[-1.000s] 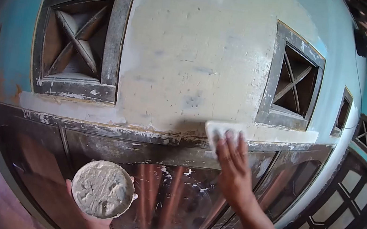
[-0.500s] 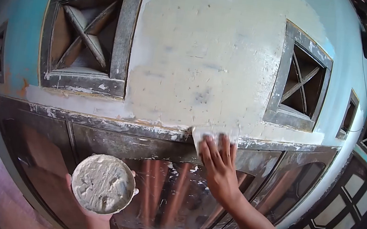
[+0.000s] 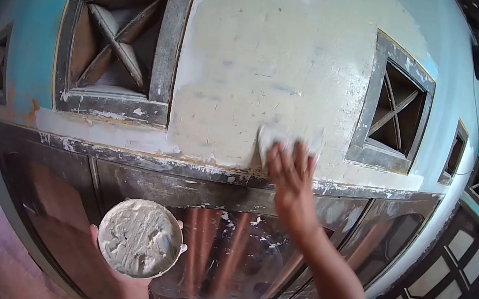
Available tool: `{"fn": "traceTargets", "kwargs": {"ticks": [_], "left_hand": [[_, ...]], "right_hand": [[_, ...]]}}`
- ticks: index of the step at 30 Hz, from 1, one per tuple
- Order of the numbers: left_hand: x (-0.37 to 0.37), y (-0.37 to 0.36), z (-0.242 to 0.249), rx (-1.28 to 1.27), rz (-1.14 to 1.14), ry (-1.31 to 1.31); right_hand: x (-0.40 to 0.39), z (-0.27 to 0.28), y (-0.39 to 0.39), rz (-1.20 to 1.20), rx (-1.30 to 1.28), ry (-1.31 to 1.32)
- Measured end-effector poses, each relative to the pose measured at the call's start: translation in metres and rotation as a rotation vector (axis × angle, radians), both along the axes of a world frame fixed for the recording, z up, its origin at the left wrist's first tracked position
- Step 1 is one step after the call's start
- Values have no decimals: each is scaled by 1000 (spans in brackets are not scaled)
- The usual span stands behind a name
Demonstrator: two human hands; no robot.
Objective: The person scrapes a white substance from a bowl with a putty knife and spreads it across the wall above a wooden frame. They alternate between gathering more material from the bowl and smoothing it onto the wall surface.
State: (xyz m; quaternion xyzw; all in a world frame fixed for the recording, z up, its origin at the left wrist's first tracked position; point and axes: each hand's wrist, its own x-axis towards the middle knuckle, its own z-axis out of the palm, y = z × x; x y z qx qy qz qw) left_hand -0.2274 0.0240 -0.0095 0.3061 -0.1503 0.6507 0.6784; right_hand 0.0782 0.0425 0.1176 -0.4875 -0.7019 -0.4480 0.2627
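My left hand (image 3: 129,285) holds a round container of pale grey putty (image 3: 139,238) from below, its fingertips showing at the rim. My right hand (image 3: 292,179) presses a thin whitish scraper (image 3: 275,135) against the cream-coloured wall patch (image 3: 233,68), just above the dark wooden ledge (image 3: 199,171). The fingers lie spread over the scraper's face and are slightly blurred. Small dark marks and pits dot the patch above the scraper.
Square vents with crossed slats sit in wooden frames at left (image 3: 170,46) and right (image 3: 382,158). Below the ledge are dark glazed panels (image 3: 221,270). A patterned door (image 3: 444,273) stands at the right. Tiled floor (image 3: 18,265) shows at lower left.
My right hand has moved up the wall with the scraper, from the ledge onto the cream patch. My left hand and the container have shifted slightly right and up.
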Motion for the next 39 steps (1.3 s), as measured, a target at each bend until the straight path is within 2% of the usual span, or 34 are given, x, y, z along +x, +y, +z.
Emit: {"fn": "traceTargets", "kwargs": {"ticks": [2, 4, 6, 7, 10, 12, 14, 17, 19, 20, 21, 22, 23, 26, 29, 31, 33, 35, 36, 38, 39], "left_hand": [[-2, -7, 5, 9, -8, 8], [-4, -5, 4, 31, -10, 19], [-5, 1, -5, -115, 92, -39], [-3, 3, -6, -120, 91, -35], [4, 5, -1, -182, 97, -62], [4, 4, 0, -180, 97, -65], [1, 2, -1, -135, 86, -36], [-4, -4, 3, -67, 98, 3], [-8, -10, 10, -202, 30, -189], [-11, -9, 9, -308, 88, -184], [-14, -9, 7, -312, 91, -188], [-15, -7, 6, -111, 55, -88], [-16, -6, 7, 89, 21, 15], [-12, -1, 8, 69, 13, 42], [-3, 1, 3, 2, 64, 40], [3, 0, 5, -121, 100, -1], [7, 1, 8, -71, 62, 20], [10, -1, 13, -305, 58, -183], [9, 0, 11, -305, 56, -189], [5, 1, 6, 10, 11, 46], [4, 0, 5, 7, 12, 45]], "right_hand": [[-4, -41, -12, 34, -47, -17], [-7, -36, -31, 74, -84, 1], [-8, -3, -47, 85, 0, 59], [-19, 32, -61, 92, 72, 121], [-5, 110, -26, 149, 388, 90], [3, 130, -10, 108, 373, 87], [12, 114, 9, 48, 315, 58], [13, 35, 6, 33, 131, -21], [13, -21, -12, 36, -19, -11], [16, -45, -17, 105, -1, -1], [15, -53, -34, 81, -80, -4], [17, -51, -45, 103, -77, 9], [18, -47, -54, 126, -76, 24], [23, 34, -61, 62, 195, 46], [50, 108, -28, 87, 397, 83], [62, 114, -10, 37, 326, 76], [68, 82, -2, 54, 288, 69], [68, 30, -15, 45, 163, 77], [73, 1, -16, -11, 126, 35], [73, -44, -30, 40, 83, 60], [73, -54, -40, 34, 39, 71]]}}
